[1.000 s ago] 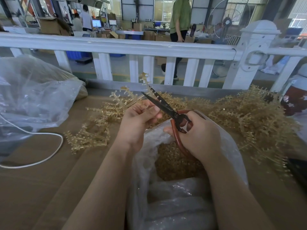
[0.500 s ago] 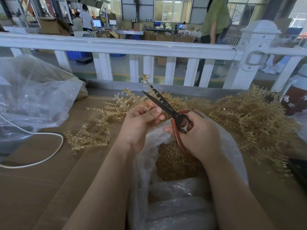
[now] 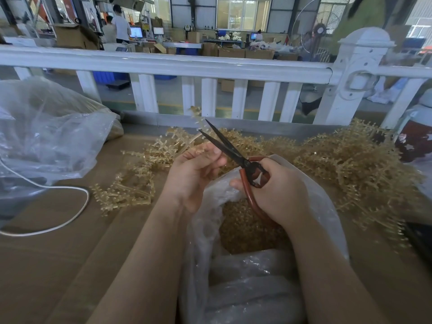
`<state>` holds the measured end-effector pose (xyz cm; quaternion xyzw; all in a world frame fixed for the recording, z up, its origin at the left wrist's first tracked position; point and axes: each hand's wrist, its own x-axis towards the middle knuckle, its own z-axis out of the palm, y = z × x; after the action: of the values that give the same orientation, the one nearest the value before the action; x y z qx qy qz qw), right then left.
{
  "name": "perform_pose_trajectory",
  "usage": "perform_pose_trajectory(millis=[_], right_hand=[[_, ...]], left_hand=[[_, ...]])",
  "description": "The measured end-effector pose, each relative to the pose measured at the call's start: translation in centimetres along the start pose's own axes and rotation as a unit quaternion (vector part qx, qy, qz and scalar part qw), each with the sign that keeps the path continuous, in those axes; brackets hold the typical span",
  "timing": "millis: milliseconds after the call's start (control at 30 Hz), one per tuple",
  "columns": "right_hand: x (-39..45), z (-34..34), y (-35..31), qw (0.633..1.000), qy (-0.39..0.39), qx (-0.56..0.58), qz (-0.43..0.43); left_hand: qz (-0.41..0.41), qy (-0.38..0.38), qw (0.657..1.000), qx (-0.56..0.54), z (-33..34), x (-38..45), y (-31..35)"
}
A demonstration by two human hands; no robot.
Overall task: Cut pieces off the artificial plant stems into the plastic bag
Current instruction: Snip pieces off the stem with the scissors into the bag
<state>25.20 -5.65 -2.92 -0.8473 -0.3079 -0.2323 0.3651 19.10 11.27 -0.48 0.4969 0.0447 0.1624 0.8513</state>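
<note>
My left hand (image 3: 194,174) pinches a golden artificial plant stem (image 3: 198,118) that sticks up past the scissor tips. My right hand (image 3: 275,190) grips the red-brown handles of black scissors (image 3: 224,146); the blades are slightly apart around the stem. Both hands are above the mouth of a clear plastic bag (image 3: 327,218) that holds a heap of cut golden pieces (image 3: 245,228).
Loose golden stems (image 3: 131,190) lie on the brown table at left, and a big pile of stems (image 3: 350,164) at right. A large clear bag (image 3: 46,136) and a white cable (image 3: 70,218) are at left. A white railing (image 3: 187,64) runs along the table's far edge.
The scissors and the stem have shifted slightly. A person behind the railing has walked off to the right.
</note>
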Motion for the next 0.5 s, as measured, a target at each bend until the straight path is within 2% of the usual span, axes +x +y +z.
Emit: perform_pose_trajectory(millis=[133,300,500], right_hand=[[0.2,0.1,-0.1,0.998,-0.009,0.041,0.055],[0.5,0.1,-0.5,0.981,-0.033,0.167,0.095],[0.7,0.6,-0.9,0.959,-0.062,0.253,0.114]], left_hand=[[-0.032,0.002,0.999,0.011,0.2,0.0,-0.2],[-0.064,-0.040,0.995,0.071,0.6,0.0,-0.9],[-0.092,-0.050,0.993,0.048,0.6,0.0,-0.8]])
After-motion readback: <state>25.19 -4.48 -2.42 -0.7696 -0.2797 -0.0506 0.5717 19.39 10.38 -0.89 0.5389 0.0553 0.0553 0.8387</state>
